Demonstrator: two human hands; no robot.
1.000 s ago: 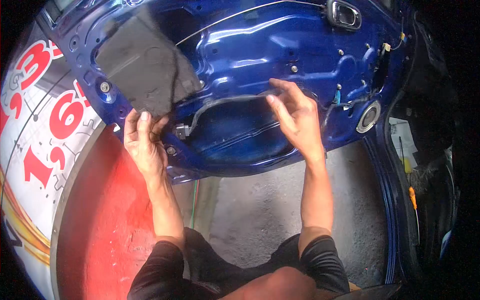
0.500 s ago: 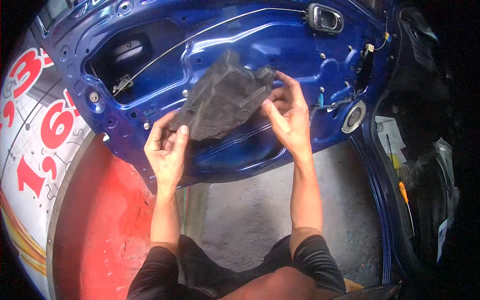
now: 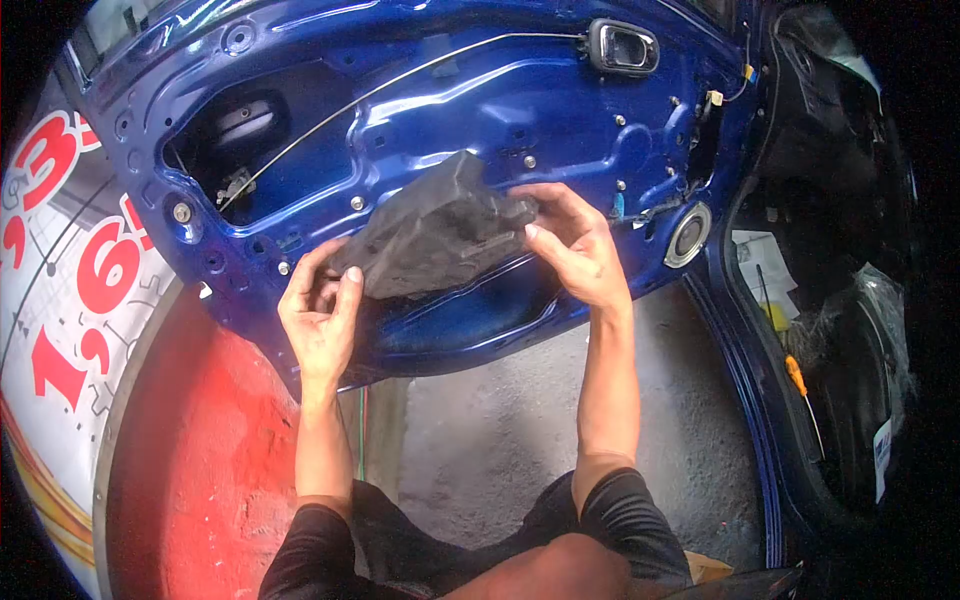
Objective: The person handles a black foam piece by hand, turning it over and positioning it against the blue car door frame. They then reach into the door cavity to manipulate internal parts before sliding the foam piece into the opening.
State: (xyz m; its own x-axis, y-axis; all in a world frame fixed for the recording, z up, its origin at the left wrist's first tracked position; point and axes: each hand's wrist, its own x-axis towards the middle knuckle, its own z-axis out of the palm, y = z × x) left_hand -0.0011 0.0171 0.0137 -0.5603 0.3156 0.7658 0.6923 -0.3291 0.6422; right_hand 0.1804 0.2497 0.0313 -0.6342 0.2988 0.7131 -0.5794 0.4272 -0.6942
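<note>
We see a deep glossy blue door panel [image 3: 450,130] with pale, whitish highlights streaking across it. The moulded piece [image 3: 430,235] is dull charcoal black. We see bright red numerals outlined in white on a white banner [image 3: 60,300], with yellow-orange streaks low down. The floor is red in one area [image 3: 215,440] and mottled grey in another [image 3: 500,430]. Our sleeves [image 3: 635,515] are black; the screwdriver handle [image 3: 795,375] is orange.

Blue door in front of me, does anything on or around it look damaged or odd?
I see no clear dent or spill on the blue door. It looks stripped, though: a thin cable runs exposed across it to the inside handle. Right of it lies an orange-handled screwdriver, perhaps out of place.
</note>
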